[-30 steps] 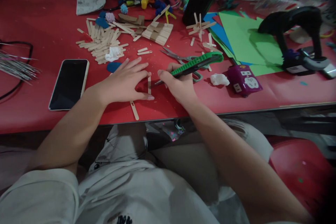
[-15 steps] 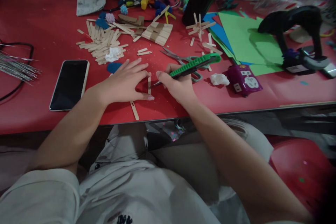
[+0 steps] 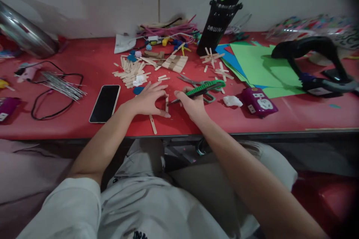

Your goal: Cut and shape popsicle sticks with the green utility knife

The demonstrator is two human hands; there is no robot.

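Observation:
A short craft stick [image 3: 167, 104] with a darker band lies upright in view between the thumb and forefinger of my left hand [image 3: 150, 99], one at each end, holding it on the red table. My right hand [image 3: 193, 104] is closed round a green-and-black utility knife [image 3: 204, 88], its blade pointing left towards the stick. Another craft stick [image 3: 153, 124], with a slot cut in it, lies partly under my left hand. Behind the knife lie open scissors [image 3: 209, 97], partly covered by it.
A pile of craft sticks [image 3: 131, 71] and a joined stick panel [image 3: 175, 62] lie behind my hands. A phone [image 3: 105, 104] and thin wires [image 3: 61, 85] are on the left. Rightward are crumpled tissue [image 3: 232, 101], a purple adapter [image 3: 259, 102], green paper [image 3: 252, 63] and a black DAWN holder [image 3: 217, 26].
The view has tilted up and shifted left, showing the wall and a metal bottle. Both hands keep nearly the same pose around the stick, the knife's tip still beside it.

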